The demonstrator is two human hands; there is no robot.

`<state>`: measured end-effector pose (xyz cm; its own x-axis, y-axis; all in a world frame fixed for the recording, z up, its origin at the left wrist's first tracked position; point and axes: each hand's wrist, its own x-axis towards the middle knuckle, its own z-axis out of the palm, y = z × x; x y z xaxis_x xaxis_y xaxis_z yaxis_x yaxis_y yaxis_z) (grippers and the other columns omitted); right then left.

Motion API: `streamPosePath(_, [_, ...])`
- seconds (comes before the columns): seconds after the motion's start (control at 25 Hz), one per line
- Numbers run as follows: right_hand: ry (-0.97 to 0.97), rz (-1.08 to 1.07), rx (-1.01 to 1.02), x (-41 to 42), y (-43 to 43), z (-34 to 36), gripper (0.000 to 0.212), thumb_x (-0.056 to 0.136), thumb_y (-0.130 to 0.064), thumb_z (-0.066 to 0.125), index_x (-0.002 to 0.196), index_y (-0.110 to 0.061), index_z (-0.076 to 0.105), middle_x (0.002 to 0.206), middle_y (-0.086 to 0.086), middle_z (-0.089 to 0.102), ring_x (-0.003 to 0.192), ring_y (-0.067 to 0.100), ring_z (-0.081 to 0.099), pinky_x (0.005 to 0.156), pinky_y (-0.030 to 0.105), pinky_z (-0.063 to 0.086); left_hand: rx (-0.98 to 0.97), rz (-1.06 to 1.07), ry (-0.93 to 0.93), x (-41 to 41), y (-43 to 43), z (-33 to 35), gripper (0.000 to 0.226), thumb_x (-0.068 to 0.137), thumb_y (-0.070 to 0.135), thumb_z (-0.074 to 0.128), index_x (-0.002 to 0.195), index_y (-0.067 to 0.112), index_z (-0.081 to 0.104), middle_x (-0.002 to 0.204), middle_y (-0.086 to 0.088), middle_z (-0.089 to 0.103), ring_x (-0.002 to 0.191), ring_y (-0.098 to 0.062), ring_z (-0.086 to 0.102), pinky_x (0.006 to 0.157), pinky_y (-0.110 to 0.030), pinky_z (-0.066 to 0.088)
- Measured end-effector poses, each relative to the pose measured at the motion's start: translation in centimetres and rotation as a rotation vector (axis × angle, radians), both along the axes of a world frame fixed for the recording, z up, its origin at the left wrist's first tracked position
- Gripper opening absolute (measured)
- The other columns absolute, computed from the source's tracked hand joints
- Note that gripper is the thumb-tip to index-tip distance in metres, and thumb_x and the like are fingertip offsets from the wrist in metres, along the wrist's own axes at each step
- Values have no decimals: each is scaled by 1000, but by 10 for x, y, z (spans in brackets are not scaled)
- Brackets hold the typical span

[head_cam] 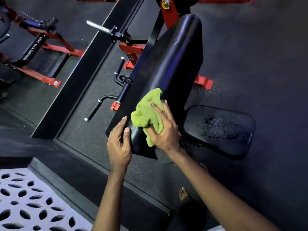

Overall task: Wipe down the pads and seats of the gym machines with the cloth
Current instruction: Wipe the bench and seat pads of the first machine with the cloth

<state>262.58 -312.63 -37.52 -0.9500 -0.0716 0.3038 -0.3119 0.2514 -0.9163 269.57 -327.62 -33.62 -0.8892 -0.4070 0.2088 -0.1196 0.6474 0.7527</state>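
Observation:
A long black back pad [168, 64] of a red-framed gym machine slopes from the top centre down toward me. My right hand [164, 129] presses a crumpled green cloth [147, 110] against the pad's lower part, thumb and fingers around the cloth. My left hand [119, 142] grips the pad's lower left corner, thumb on the face and fingers behind the edge. To the right lies the black seat pad [220, 130], with wet droplets on its surface.
Black padded handles [106, 100] and a chrome weight peg [98, 27] stick out left of the pad. Another red machine [43, 47] stands at the far left. A perforated white panel [25, 202] is at the bottom left. My bare foot [183, 194] stands on the dark rubber floor.

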Motion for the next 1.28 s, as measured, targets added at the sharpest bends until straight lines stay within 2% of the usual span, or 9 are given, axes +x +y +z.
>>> streamPosePath(0.08, [-88, -87, -43, -8, 3, -16, 70, 78, -34, 62, 144, -10, 55, 151, 17, 49, 143, 26, 45, 118, 28, 34, 14, 3, 45, 1, -2, -5, 35, 102, 25, 52, 134, 15, 64, 135, 6, 63, 129, -9, 54, 109, -38, 43])
streamPosePath(0.24, [-560, -409, -409, -2, -10, -31, 74, 73, -53, 48, 130, -8, 61, 125, 11, 69, 116, 26, 63, 99, 34, 48, 12, 6, 116, 0, -2, -9, 34, 102, 20, 49, 130, 11, 66, 132, 3, 66, 125, -7, 56, 108, -32, 43])
streamPosePath(0.48, [-800, -500, -478, -16, -10, -69, 64, 87, -51, 50, 140, -16, 59, 133, 7, 66, 122, 25, 61, 101, 35, 46, 9, 26, 138, -1, -4, -11, 35, 101, 17, 46, 127, 10, 68, 129, 0, 67, 122, -6, 57, 106, -30, 43])
streamPosePath(0.6, [-907, -582, -495, -35, -4, -77, 43, 99, -41, 52, 130, -13, 65, 122, 10, 69, 109, 29, 64, 85, 31, 44, -6, 45, 141, -3, -5, -14, 36, 100, 15, 45, 126, 11, 69, 128, 2, 68, 120, -4, 57, 105, -28, 43])
streamPosePath(0.68, [-794, -595, -508, -29, -5, -67, 32, 99, -31, 54, 123, -14, 67, 109, 5, 70, 99, 27, 65, 82, 30, 43, 2, 47, 125, -4, -6, -16, 36, 99, 18, 45, 126, 14, 69, 128, 4, 68, 120, -4, 57, 105, -26, 41])
streamPosePath(0.76, [-673, -526, -464, -3, -9, -49, 41, 92, -31, 56, 129, -17, 65, 111, 5, 72, 99, 25, 66, 83, 30, 47, 8, 27, 113, -4, -8, -17, 36, 100, 21, 45, 127, 16, 69, 129, 5, 67, 121, -6, 56, 106, -26, 40])
streamPosePath(0.92, [-233, -137, -169, 45, -10, -20, 65, 82, -29, 54, 143, -6, 54, 144, 17, 56, 134, 26, 52, 114, 30, 39, 229, 37, 55, 17, -23, -28, 39, 102, 31, 43, 133, 20, 64, 138, 7, 60, 135, -12, 47, 117, -39, 32])
streamPosePath(1.04, [2, 122, 66, 39, 9, 4, 70, 79, -28, 55, 148, -15, 53, 157, 15, 43, 148, 27, 37, 121, 23, 27, 377, 62, 36, 33, -28, -41, 41, 104, 39, 38, 136, 27, 61, 148, 7, 52, 146, -11, 34, 123, -44, 22])
streamPosePath(1.28, [225, 434, 412, 32, 8, 31, 71, 76, -34, 61, 145, -24, 54, 159, 10, 40, 152, 27, 28, 121, 55, 26, 439, 67, 27, 37, -32, -41, 35, 104, 45, 37, 128, 41, 63, 140, 8, 56, 137, -15, 45, 117, -54, 30])
